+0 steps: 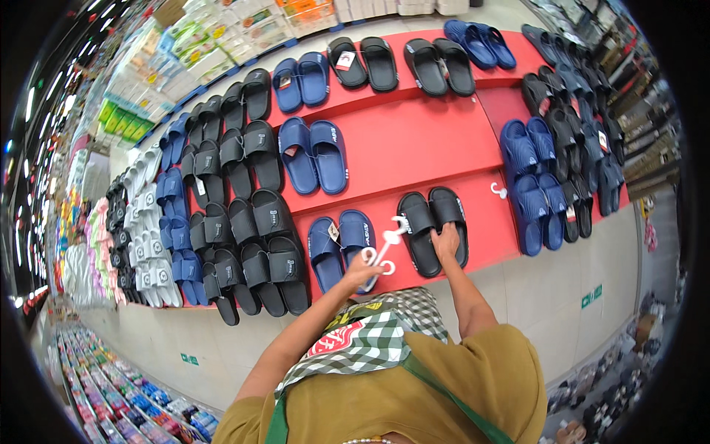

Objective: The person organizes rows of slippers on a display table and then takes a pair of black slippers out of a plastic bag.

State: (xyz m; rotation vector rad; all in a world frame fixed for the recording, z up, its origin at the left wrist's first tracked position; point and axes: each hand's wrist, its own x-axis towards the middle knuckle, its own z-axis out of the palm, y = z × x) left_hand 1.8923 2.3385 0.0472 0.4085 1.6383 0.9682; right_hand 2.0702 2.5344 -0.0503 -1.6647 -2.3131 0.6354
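Observation:
My left hand [361, 272] is closed around white plastic shoe hangers [391, 237], whose curved hooks stick out past the fingers. Close behind it, a pair of blue slide sandals [324, 250] with a tag lies on the red display step [383, 205]. To the right, my right hand [446, 242] is at a pair of black slide sandals [420, 250] on the same step. Its fingers reach to the strap of the right-hand slide, and the fingertips are partly hidden there. Another white hanger [499, 191] lies on the red surface farther right.
Rows of black slides [272, 216] and white slides [147, 244] fill the display's left side. More blue slides [532, 194] stand at the right end. Upper steps hold further pairs, such as tagged black slides [349, 64]. Stacked packaged goods [222, 33] lie behind; tiled floor [560, 294] borders the front.

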